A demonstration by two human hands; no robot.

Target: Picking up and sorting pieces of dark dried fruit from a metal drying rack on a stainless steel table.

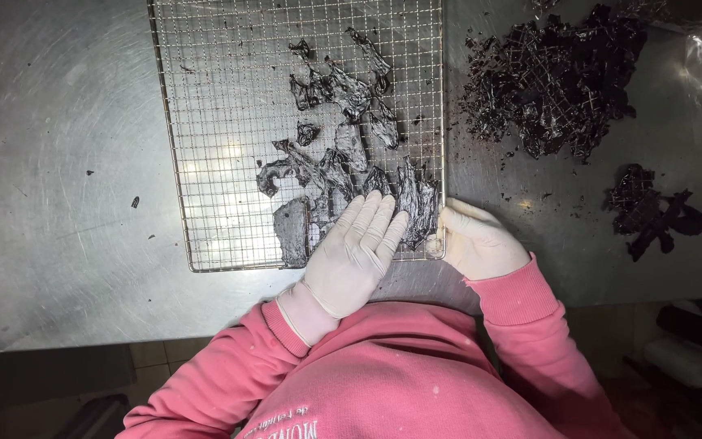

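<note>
From my head camera, looking straight down: my left hand (355, 252), in a white glove, lies open and flat with fingers together on the near right part of the wire rack (229, 122), its fingertips pressing on the dark, glossy torn sheets (335, 162) stuck to the mesh. My right hand (477, 242), also gloved, is curled closed at the rack's near right corner, gripping the rim there; I cannot tell whether it pinches a bit of the dark stuff as well. The sheets cover the rack's right half, from the far edge down to my fingers; the left half is bare mesh. The rack sits on the steel surface (58, 162). On the surface to my right, well apart from the rack, lies a large heap of dark peeled pieces (554, 77), and nearer me a smaller clump (652, 211). My pink sleeves fill the bottom of the view.
</note>
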